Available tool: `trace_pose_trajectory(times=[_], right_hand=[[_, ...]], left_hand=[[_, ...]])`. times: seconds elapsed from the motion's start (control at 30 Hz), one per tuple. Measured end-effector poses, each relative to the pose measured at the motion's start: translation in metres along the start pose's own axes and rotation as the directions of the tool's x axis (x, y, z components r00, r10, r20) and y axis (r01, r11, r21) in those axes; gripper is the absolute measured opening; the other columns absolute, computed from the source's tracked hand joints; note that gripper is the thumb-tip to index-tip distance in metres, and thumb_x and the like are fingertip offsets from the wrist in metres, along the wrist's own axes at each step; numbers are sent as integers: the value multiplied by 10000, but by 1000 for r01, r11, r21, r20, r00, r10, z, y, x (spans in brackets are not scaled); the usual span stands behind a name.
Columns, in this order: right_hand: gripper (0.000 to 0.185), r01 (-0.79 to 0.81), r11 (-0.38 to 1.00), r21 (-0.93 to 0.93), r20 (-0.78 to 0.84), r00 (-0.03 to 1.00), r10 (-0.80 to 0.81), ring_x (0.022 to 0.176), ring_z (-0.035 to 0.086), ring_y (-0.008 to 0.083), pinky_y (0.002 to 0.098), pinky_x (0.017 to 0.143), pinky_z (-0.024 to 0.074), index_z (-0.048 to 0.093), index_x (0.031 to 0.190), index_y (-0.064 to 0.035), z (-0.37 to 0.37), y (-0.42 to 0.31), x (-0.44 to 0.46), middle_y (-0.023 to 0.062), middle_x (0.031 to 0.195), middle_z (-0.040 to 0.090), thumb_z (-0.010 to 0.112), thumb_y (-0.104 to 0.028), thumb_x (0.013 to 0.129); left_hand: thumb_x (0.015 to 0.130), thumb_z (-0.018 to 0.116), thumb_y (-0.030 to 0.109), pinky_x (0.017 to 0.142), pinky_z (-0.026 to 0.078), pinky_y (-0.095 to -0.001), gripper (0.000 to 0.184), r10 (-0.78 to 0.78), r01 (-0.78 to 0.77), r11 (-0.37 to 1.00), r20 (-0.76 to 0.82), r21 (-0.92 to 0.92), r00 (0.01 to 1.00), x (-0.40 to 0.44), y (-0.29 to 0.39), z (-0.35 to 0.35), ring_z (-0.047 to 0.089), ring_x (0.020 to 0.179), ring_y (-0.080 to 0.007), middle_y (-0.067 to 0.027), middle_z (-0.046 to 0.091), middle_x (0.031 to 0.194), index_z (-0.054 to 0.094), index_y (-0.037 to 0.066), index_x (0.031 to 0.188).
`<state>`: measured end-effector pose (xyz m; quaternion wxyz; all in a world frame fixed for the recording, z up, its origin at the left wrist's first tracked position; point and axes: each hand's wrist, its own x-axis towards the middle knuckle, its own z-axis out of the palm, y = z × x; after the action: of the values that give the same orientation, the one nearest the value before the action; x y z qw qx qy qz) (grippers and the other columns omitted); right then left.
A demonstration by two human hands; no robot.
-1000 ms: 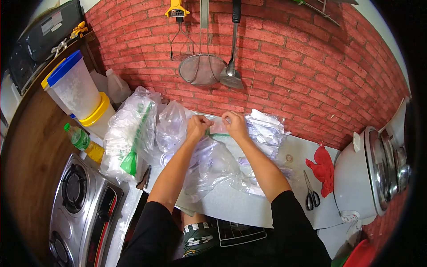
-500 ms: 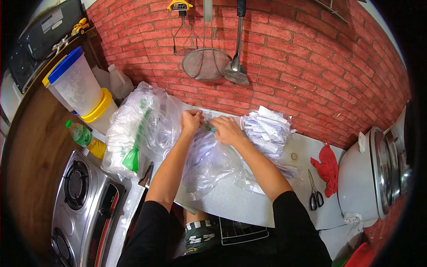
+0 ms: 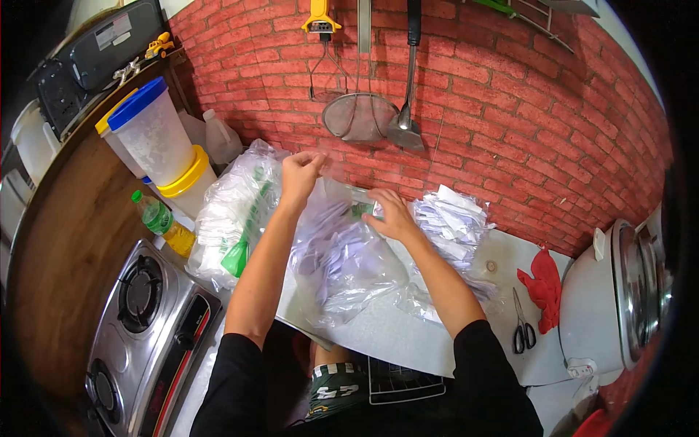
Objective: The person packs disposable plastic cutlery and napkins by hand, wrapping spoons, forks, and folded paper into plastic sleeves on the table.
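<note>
In front of me lies a clear plastic bag filled with white and pale purple paper strips. My left hand is raised above its far end, fingers pinched on the thin plastic edge. Lower and to the right, my right hand is at the bag's mouth, with thumb and fingers apart. A small green patch shows beside its fingertips, too unclear to name. Right of that hand is another clear bag of paper strips. On the left stands a bulky plastic bag with white contents and green print.
A gas stove, an oil bottle and lidded tubs line the left. Scissors, a red cloth and a rice cooker are at right. A strainer and spatula hang on the brick wall.
My left hand has lifted up and away from the right hand, pulling the plastic edge upward. My right hand has shifted slightly right, its fingers spreading. The head view has tilted and moved a little.
</note>
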<state>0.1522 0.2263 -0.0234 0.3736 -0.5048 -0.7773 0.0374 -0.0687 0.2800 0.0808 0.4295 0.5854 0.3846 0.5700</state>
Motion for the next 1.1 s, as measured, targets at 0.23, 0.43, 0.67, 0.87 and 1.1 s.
trace_pose_trajectory(times=[0.23, 0.43, 0.67, 0.87, 1.1], right_hand=[[468, 48, 752, 658, -82, 997, 8, 1037, 557, 185, 330, 885, 445, 524, 1195, 32, -52, -64, 20, 123, 1104, 594, 689, -181, 814], [112, -100, 547, 831, -83, 950, 300, 608, 567, 79, 210, 554, 439, 642, 837, 18, -90, -82, -43, 45, 696, 635, 617, -85, 874], [106, -255, 575, 777, -191, 775, 602, 578, 542, 68, 198, 506, 390, 642, 829, 0, -120, -73, -152, 40, 688, 632, 642, -103, 853], [153, -372, 493, 786, -111, 700, 705, 560, 541, 59, 202, 455, 345, 652, 819, -36, -136, -54, -206, 21, 679, 640, 684, -185, 828], [169, -331, 526, 783, -299, 541, 786, 583, 561, 71, 201, 491, 372, 649, 851, -19, -133, -41, -231, 33, 718, 650, 653, -188, 855]], left_hand=[[842, 644, 157, 612, 511, -285, 173, -35, 141, 957, 383, -252, 923, -23, 51, 27, 594, 644, -123, -65, 647, 742, 645, -5, 784], [804, 692, 254, 655, 521, -305, 435, -70, 165, 974, 481, -158, 874, -99, 41, 74, 630, 820, -160, -69, 643, 947, 578, 10, 1146], [863, 633, 126, 637, 539, -292, 238, -303, 552, 818, 696, -161, 651, -234, -19, 119, 655, 750, -193, -123, 670, 888, 631, -52, 1021], [865, 610, 52, 627, 543, -276, 167, -371, 608, 792, 746, -57, 553, -274, -35, 128, 662, 683, -186, -145, 678, 820, 649, -63, 981], [879, 603, 64, 627, 536, -290, 167, -469, 707, 699, 681, -102, 562, -283, -45, 114, 660, 701, -217, -151, 672, 830, 646, -77, 958]])
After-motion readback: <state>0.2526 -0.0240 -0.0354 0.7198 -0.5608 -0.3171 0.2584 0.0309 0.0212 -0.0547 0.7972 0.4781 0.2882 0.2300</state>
